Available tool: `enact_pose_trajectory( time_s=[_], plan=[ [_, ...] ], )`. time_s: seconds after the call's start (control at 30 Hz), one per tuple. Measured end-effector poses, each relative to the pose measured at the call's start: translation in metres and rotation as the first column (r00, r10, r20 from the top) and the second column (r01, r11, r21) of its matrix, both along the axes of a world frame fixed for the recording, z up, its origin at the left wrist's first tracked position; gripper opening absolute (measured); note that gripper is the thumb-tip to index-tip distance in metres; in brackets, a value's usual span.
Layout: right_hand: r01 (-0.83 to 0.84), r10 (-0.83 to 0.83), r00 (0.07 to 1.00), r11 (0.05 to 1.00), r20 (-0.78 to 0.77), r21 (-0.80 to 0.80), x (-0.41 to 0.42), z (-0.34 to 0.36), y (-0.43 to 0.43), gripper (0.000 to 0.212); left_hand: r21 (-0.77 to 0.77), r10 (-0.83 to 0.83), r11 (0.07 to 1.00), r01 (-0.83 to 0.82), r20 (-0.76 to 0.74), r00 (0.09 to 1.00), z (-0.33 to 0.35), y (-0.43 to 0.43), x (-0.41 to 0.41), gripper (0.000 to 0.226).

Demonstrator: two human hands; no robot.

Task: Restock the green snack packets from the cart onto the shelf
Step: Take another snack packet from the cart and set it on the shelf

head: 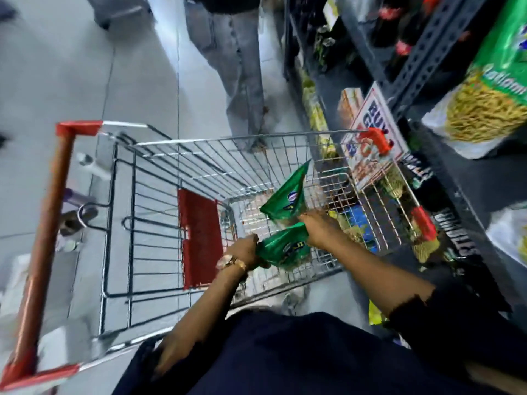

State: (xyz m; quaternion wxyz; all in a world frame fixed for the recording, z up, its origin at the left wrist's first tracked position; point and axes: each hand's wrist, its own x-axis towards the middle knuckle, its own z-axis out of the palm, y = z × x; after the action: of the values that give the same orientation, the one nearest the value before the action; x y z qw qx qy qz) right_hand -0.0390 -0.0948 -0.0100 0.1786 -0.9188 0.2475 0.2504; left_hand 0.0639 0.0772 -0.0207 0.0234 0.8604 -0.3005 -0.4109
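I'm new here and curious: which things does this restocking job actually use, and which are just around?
Job:
- left hand and right hand, each holding a green packet
- cart
- shelf

Just around:
- promo sign
- bystander's legs

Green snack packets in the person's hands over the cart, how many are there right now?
2. One green packet is gripped by the left hand above the cart; the other packet is raised by the right hand. More may lie hidden in the cart.
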Motion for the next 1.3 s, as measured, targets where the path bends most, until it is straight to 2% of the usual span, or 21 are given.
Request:
enact_pose_trajectory(
  time_s=[0.1,0.27,0.43,0.57,0.67,0.83,0.97,1.03,1.1,1.13,1.17,1.3],
  plan=[
    [0.02,-0.021,0.999,0.999,-0.026,-0.045,-0.001,-0.01,0.001,0.035,-0.012,-0.029,0.999,0.03,0.036,0.999,-0.007,-0.008,-0.004,0.056],
    [0.112,-0.112,0.994,0.991,0.005,-0.068,-0.012,-0.013,-0.003,0.029,-0.073,-0.052,0.995,0.064,0.157,0.986,-0.02,-0.014,-0.011,0.023],
    [0.335,-0.336,0.937,0.942,0.091,0.029,-0.028,0.002,-0.008,0.024,-0.098,-0.125,0.983,0.156,0.267,0.955,-0.004,-0.029,-0.011,0.032],
    [0.505,-0.51,0.827,0.859,0.236,0.085,-0.054,0.03,-0.015,0.02,-0.161,-0.215,0.941,0.296,0.393,0.894,0.04,-0.048,-0.006,0.034],
    [0.593,-0.596,0.721,0.794,0.353,0.131,-0.078,0.057,-0.016,0.022,-0.229,-0.247,0.9,0.371,0.435,0.866,0.086,-0.064,-0.009,0.034],
    [0.689,-0.627,0.552,0.714,0.55,0.123,-0.125,0.116,-0.022,0.016,-0.317,-0.306,0.801,0.508,0.513,0.802,0.163,-0.091,-0.033,0.033],
    [0.75,-0.665,0.415,0.636,0.621,0.18,-0.17,0.164,-0.025,0.019,-0.459,-0.264,0.756,0.466,0.438,0.859,0.212,-0.115,-0.06,0.036],
    [0.771,-0.684,0.336,0.594,0.648,0.228,-0.198,0.185,-0.023,0.015,-0.528,-0.323,0.691,0.494,0.386,0.864,0.229,-0.128,-0.075,0.026],
    [0.762,-0.684,0.308,0.593,0.662,0.258,-0.217,0.198,-0.016,0.01,-0.591,-0.364,0.636,0.495,0.335,0.869,0.246,-0.136,-0.085,0.02],
    [0.78,-0.675,0.255,0.567,0.692,0.265,-0.235,0.209,-0.008,0.01,-0.626,-0.401,0.583,0.518,0.333,0.853,0.254,-0.142,-0.097,0.018],
    [0.796,-0.651,0.196,0.542,0.734,0.269,-0.25,0.219,-0.001,0.011,-0.647,-0.439,0.534,0.545,0.339,0.832,0.263,-0.148,-0.109,0.018],
    [0.8,-0.595,0.116,0.531,0.795,0.28,-0.273,0.245,0.009,0.02,-0.741,-0.518,0.454,0.495,0.233,0.823,0.284,-0.16,-0.118,0.028]
  ],
)
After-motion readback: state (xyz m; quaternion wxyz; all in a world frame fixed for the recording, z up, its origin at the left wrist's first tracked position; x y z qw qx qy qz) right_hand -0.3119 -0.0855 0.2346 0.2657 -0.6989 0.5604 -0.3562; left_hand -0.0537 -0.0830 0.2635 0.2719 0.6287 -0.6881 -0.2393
